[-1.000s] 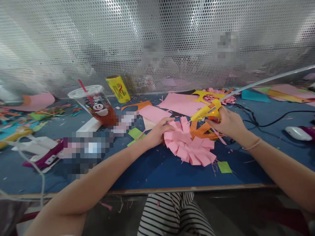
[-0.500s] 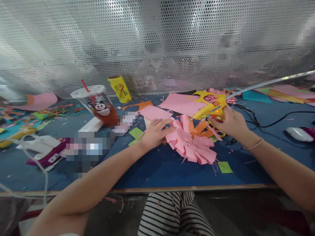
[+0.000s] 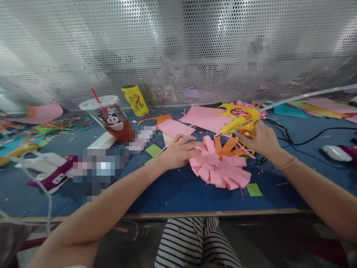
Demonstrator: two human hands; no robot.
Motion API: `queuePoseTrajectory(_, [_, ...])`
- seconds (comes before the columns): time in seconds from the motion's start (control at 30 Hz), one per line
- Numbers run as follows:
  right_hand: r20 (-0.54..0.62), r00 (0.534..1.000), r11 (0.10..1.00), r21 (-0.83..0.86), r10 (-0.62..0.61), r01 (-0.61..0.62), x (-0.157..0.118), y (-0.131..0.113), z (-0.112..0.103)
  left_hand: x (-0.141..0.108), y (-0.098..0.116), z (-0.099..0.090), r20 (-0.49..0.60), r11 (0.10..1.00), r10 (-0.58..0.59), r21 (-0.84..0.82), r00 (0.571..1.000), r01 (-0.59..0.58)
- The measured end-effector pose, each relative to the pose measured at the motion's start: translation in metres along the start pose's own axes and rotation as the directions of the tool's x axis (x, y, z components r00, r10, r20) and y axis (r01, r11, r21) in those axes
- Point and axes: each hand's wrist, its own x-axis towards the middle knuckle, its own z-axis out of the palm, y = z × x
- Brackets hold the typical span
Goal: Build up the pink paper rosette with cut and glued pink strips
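Note:
My right hand [image 3: 266, 143] is wrapped round the handle of a yellow hot glue gun [image 3: 237, 124], whose metal tip points left, just above the far side of a pink paper flower [image 3: 223, 169]. A clear glue stick [image 3: 306, 95] runs out of the gun's back to the upper right. The flower, made of looped pink strips, lies on the blue table. At its left edge my left hand [image 3: 181, 152] grips the paper, with some fingertips hidden among the petals. Fringed orange paper [image 3: 225, 149] sits behind the flower, below the gun.
A lidded drink cup [image 3: 114, 119] with a red straw and a yellow cardboard tube [image 3: 135, 100] stand at the back left. Pink sheets [image 3: 206, 117], paper scraps and a green piece [image 3: 253, 190] lie around. A black cord [image 3: 306, 139] runs right. Perforated metal [image 3: 206, 85] closes the back.
The pink flower has turned and shifted slightly right under my left hand, which has curled further over its edge. The glue gun has stayed nearly in place, its tip still over the flower's far side.

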Motion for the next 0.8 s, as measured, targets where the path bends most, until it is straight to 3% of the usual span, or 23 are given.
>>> queuePoseTrajectory(0.13, [-0.014, 1.000, 1.000, -0.008, 0.005, -0.005, 0.000, -0.001, 0.000, 0.006, 0.003, -0.001, 0.135, 0.985, 0.063, -0.165, 0.989, -0.040])
queuePoseTrajectory(0.3, [-0.009, 1.000, 1.000, -0.008, 0.010, -0.010, 0.002, -0.002, -0.001, 0.010, 0.008, 0.004, 0.176, 0.986, 0.062, -0.166, 0.982, -0.033])
queuePoseTrajectory(0.6, [-0.005, 1.000, 1.000, -0.014, 0.011, -0.011, 0.001, 0.001, 0.002, 0.008, 0.007, 0.011, 0.027, 0.993, 0.083, -0.086, 0.996, -0.081])
queuePoseTrajectory(0.7, [0.005, 0.999, 0.998, 0.030, 0.050, -0.050, 0.002, 0.001, 0.001, 0.008, 0.005, 0.003, -0.008, 0.991, 0.031, -0.127, 0.999, -0.032])
queuePoseTrajectory(0.8, [0.012, 0.992, 0.985, 0.117, 0.129, -0.130, 0.004, 0.002, -0.001, 0.010, 0.002, -0.009, -0.083, 0.964, -0.094, -0.255, 0.992, 0.070])
